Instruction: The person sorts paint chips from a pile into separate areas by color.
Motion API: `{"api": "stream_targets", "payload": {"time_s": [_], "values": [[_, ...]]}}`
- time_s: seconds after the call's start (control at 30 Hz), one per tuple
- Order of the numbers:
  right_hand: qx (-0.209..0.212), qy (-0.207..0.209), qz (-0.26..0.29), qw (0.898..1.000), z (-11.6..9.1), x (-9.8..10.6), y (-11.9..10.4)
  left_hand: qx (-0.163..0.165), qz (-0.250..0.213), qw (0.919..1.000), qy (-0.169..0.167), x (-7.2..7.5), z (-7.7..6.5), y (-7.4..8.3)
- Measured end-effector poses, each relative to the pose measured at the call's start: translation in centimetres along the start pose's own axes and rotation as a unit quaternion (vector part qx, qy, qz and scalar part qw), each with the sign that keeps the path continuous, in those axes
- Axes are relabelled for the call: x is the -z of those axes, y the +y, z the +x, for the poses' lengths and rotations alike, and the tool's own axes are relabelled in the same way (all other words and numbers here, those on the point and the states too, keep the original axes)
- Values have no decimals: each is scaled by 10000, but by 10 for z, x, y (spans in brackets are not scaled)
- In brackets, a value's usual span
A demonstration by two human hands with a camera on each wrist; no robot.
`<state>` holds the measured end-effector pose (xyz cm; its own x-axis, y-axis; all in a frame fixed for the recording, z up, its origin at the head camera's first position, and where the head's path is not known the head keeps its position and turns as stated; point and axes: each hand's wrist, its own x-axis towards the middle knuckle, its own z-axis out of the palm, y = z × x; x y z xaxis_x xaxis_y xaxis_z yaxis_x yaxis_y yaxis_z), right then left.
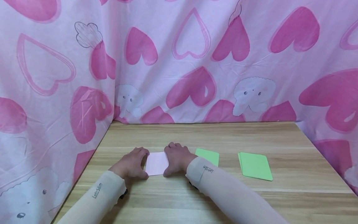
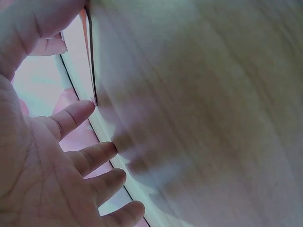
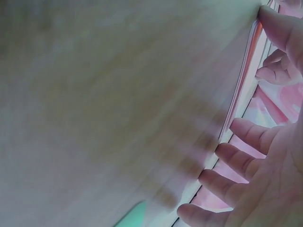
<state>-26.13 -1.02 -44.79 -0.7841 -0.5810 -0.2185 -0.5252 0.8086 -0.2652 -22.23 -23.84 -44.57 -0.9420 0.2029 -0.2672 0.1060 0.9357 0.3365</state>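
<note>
Even, soft light in the head view; both wrist views blurred and tinted.

The head view is bright and sharp, with faint shadows under the sleeves on the pale wooden desk. Both wrist views are smeared, out of focus, greenish-grey, with soft finger shadows across the wood.

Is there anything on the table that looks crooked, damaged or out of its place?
Nothing is spilled or damaged. Both hands, left hand and right hand, touch the pink paper. The green stack lies slightly turned and fanned, and the single green sheet is partly hidden behind the right wrist.
</note>
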Motion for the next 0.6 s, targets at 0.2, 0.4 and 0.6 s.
{"api": "stream_targets", "payload": {"time_s": [0.2,0.4,0.6], "values": [[13,-3,-34,10000,-1,0,1,105,17,9999,-74,1,-1,3],[55,56,23,10000,-4,0,3,72,72,9999,-98,4,-2,6],[41,144,252,9996,-10,4,11,-15,6,10000,-19,4,-1,11]]}}
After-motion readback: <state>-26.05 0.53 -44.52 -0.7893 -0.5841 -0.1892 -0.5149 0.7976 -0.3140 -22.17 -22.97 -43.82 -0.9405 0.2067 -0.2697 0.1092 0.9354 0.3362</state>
